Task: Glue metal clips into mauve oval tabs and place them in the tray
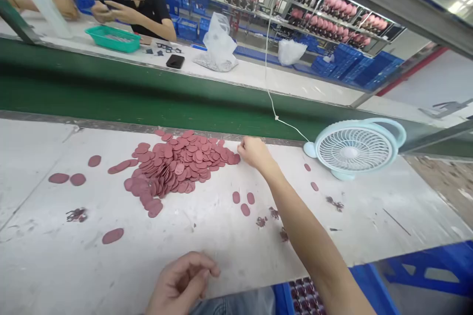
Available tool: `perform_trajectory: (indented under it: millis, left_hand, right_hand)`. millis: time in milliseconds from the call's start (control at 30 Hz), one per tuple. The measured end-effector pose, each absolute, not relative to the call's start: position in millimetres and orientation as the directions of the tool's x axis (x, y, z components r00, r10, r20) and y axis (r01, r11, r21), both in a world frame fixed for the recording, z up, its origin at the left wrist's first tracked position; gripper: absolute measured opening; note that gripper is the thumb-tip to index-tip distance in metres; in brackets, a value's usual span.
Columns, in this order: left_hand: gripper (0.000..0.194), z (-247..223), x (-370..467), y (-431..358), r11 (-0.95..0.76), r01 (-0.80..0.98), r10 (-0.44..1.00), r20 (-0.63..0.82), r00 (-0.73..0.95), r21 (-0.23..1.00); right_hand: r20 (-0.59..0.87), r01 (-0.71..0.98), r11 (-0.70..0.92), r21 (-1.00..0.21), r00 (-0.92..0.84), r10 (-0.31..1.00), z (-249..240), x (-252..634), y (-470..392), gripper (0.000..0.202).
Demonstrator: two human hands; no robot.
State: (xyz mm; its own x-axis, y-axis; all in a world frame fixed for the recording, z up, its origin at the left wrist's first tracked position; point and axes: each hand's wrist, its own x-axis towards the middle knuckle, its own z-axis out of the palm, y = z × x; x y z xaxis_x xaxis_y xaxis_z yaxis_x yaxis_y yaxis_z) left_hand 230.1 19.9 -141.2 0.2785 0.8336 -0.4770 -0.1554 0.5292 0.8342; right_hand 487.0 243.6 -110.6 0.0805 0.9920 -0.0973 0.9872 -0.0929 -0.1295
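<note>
Left hand (181, 283), on the near side of the pile of maroon ovals (195, 155), is loosely curled; whether its fingers pinch anything, I cannot tell. Right hand (254, 151) has bent fingers at the pile's right tip — any piece inside them is hidden. A sideways knuckle bump could spill the overlapping edge; pieces lying flat together could come up doubled; the right forearm (303, 221), low over dark clumps (261, 221), might drag debris.

Counted: two hands; one pile, too layered to count; four separate ovals (113, 236) left of it, three (245, 209) right, two (314, 186) farther right, beside one fan (350, 152) — five clumps visible around the pile.
</note>
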Motion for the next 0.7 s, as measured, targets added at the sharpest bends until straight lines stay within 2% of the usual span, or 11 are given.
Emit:
perform_trajectory:
  millis: [67, 167, 300, 367, 433, 533, 700]
  left_hand:
    - [0.031, -142, 234, 16, 0.561, -0.151, 0.805, -0.495, 0.325, 0.814]
    - [0.032, -137, 243, 8, 0.647, -0.263, 0.743, -0.515, 0.426, 0.716]
    - [0.034, -126, 256, -1, 0.768, -0.352, 0.63, -0.535, 0.563, 0.535]
    - [0.036, -123, 262, -6, 0.793, -0.343, 0.598, -0.536, 0.596, 0.503]
    - [0.036, -123, 267, -10, 0.792, -0.33, 0.597, -0.535, 0.598, 0.514]
    - [0.034, -125, 277, -16, 0.771, -0.307, 0.616, -0.529, 0.584, 0.559]
    - [0.03, -133, 291, -24, 0.672, -0.263, 0.684, -0.444, 0.579, 0.692]
  right_hand:
    - [-0.14, 0.985, -0.105, -0.139, 0.085, 0.986, -113, 493, 197, 0.026]
    - [-0.157, 0.977, -0.109, -0.183, 0.08, 0.984, -112, 504, 133, 0.025]
    - [-0.049, 0.963, -0.056, -0.262, 0.045, 0.998, -101, 519, 61, 0.031]
    - [0.026, 0.951, -0.059, -0.305, 0.071, 0.997, -99, 524, 25, 0.035]
    - [0.035, 0.924, -0.107, -0.366, 0.128, 0.991, -104, 526, -7, 0.034]
    - [-0.034, 0.885, -0.205, -0.417, 0.21, 0.977, -125, 527, -39, 0.029]
    - [-0.068, 0.835, -0.264, -0.483, 0.264, 0.962, -158, 528, -47, 0.021]
